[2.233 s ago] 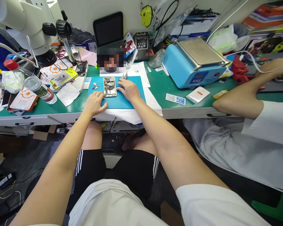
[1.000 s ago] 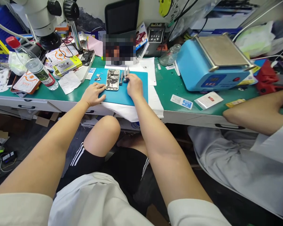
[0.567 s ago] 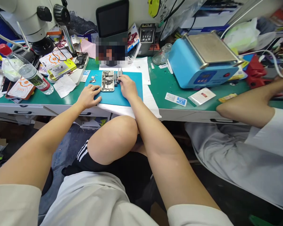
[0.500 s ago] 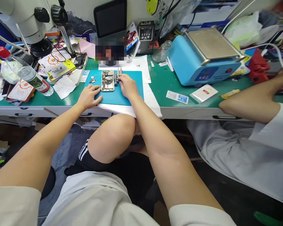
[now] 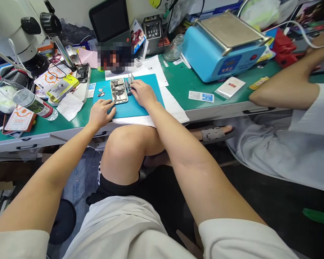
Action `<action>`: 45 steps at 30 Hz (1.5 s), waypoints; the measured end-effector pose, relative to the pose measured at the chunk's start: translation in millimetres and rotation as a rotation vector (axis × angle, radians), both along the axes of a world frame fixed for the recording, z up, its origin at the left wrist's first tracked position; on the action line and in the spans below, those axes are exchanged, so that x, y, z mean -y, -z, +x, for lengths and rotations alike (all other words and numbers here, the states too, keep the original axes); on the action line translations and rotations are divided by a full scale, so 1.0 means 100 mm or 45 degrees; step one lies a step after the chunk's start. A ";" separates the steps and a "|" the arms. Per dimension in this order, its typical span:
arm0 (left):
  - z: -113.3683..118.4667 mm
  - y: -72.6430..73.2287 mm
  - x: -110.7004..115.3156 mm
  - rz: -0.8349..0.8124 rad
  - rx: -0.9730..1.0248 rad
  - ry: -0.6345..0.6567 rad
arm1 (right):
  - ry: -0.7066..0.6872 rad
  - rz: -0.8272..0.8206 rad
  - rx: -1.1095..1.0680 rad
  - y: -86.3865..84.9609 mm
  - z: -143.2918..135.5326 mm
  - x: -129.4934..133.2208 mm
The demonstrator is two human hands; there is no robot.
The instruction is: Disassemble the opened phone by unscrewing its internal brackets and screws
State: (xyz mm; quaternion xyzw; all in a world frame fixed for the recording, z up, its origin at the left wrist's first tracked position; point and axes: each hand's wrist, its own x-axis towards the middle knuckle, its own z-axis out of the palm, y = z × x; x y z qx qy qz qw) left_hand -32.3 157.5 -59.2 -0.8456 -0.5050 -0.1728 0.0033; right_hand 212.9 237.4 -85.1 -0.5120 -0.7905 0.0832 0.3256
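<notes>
An opened phone (image 5: 119, 91) with its inner parts showing lies on a blue mat (image 5: 140, 108). My left hand (image 5: 101, 112) rests at the mat's left edge, fingers apart, its fingertips near the phone's lower left corner. Right of the phone stand grey screwdriver-like tools (image 5: 129, 83), side by side. My right hand (image 5: 143, 92) is at these tools with its fingers bent round; what its fingertips hold is too small to tell. Small metal parts (image 5: 101, 92) lie on the mat left of the phone.
A blue heating machine (image 5: 213, 54) stands right of the mat, a microscope (image 5: 18, 28) at the upper left. A plastic bottle (image 5: 35, 102) leans at the left among boxes. Another person's arm (image 5: 288, 79) rests on the bench at the right.
The view has tilted and turned, shifting the bench in the frame. Both hands keep about the same places beside the phone and tools.
</notes>
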 end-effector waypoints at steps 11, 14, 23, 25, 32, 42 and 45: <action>0.04 0.00 0.03 -0.001 -0.002 0.024 | -0.023 -0.017 -0.010 0.06 0.05 -0.02; 0.04 0.00 0.03 0.006 -0.008 0.019 | -0.009 -0.039 -0.061 0.10 0.08 -0.06; -0.05 -0.02 -0.04 -0.022 0.027 0.038 | -0.016 -0.046 -0.127 0.05 0.09 -0.04; -0.07 -0.04 -0.06 -0.061 0.081 0.040 | -0.022 -0.050 -0.134 0.00 0.07 -0.01; -0.06 -0.12 -0.05 -0.163 0.136 0.051 | -0.059 -0.079 -0.140 -0.08 0.05 0.06; -0.03 -0.24 -0.56 0.129 -0.030 0.549 | -0.049 -0.090 -0.885 -0.11 0.05 0.19; 0.07 -0.25 -0.66 0.414 0.075 1.045 | -0.020 0.129 -1.075 -0.10 0.02 0.20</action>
